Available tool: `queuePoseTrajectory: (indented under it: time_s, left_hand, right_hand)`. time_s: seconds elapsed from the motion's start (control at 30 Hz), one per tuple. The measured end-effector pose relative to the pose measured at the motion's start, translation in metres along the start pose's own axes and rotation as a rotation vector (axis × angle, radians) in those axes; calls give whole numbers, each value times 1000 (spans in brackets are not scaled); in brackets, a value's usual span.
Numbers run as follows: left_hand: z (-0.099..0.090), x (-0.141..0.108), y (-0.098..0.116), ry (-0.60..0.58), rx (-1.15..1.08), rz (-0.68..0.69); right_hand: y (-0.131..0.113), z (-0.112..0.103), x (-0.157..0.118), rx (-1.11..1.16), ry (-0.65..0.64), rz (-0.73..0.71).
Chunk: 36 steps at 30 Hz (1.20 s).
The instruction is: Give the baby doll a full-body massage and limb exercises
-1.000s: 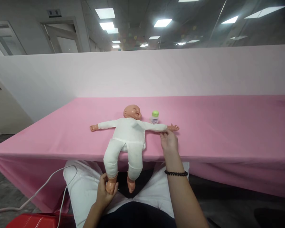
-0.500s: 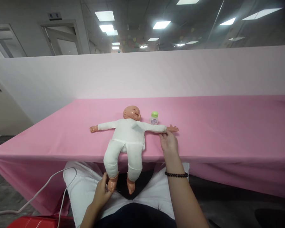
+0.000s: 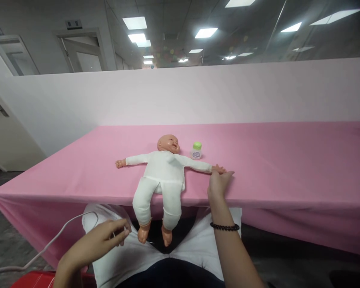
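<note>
A baby doll [image 3: 163, 168] in a white suit lies on its back on the pink-covered table [image 3: 276, 164], arms spread, its head turned to the right and its legs hanging over the front edge. My right hand [image 3: 218, 185] is at the doll's hand on the right side, fingers partly hidden beneath it and thumb stretched outward. My left hand [image 3: 105, 236] is in the air left of the doll's feet, holding nothing, fingers apart and loosely bent. Beside the doll's head stands a small clear bottle [image 3: 196, 153] with a green cap.
My lap in white trousers [image 3: 103, 264] is below the table edge. A pale cable [image 3: 48, 243] runs at the lower left, above a red object [image 3: 33, 280]. Behind the table rises a white wall [image 3: 180, 96] with glass above it. A door [image 3: 6, 136] is at the left.
My left hand has let go of the doll's foot and moved left. My right hand has shifted right along the doll's wrist to its hand, which has moved slightly toward me.
</note>
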State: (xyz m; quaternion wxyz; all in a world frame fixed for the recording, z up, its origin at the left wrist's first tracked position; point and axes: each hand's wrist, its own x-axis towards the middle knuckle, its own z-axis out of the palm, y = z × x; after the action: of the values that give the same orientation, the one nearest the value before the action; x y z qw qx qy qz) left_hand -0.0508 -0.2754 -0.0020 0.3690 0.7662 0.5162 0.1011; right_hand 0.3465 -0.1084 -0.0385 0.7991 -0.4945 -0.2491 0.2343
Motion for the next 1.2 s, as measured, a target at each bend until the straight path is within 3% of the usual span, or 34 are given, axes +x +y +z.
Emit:
queuePoseTrajectory:
  time_s: [0.07, 0.17, 0.23, 0.27, 0.33, 0.37, 0.43, 0.53, 0.67, 0.77, 0.83, 0.93, 1.07, 1.2]
  left_hand:
    - [-26, 2, 10, 75, -22, 130]
    - [-61, 31, 5, 477, -71, 175]
    - [-81, 61, -8, 809, -54, 109]
    - [-90, 77, -16, 887, -3, 38]
    - [-105, 106, -33, 860, 96, -146]
    - [-110, 119, -40, 796, 149, -233]
    - [-116, 138, -51, 725, 281, -300]
    - [-115, 152, -60, 745, 391, -291]
    - [-105, 155, -61, 811, 152, -201]
    - [-101, 154, -55, 918, -165, -34]
    - [-99, 155, -48, 959, -395, 89]
    - [-96, 163, -31, 1000, -623, 241]
    - [-87, 183, 2, 1112, -629, 432]
    - [-68, 200, 37, 1161, -473, 547]
  right_hand:
    - [-10, -9, -19, -229, 2, -78]
    - [-19, -32, -66, -366, -30, -416]
    - [-12, -53, -105, -307, -72, -635]
    - [-5, -64, -125, -293, -115, -720]
    - [15, -87, -160, -307, -299, -783]
    - [26, -97, -174, -325, -414, -737]
    - [46, -111, -193, -418, -636, -510]
    - [67, -115, -204, -532, -818, -124]
    - [72, -97, -212, -366, -987, 277]
    - [64, -91, -223, -160, -981, 454]
    - [56, -96, -231, -85, -916, 493]
    - [37, -113, -234, -74, -811, 408]
    - [-1, -124, -228, -90, -693, 242]
    - [-36, -105, -228, 6, -668, 303]
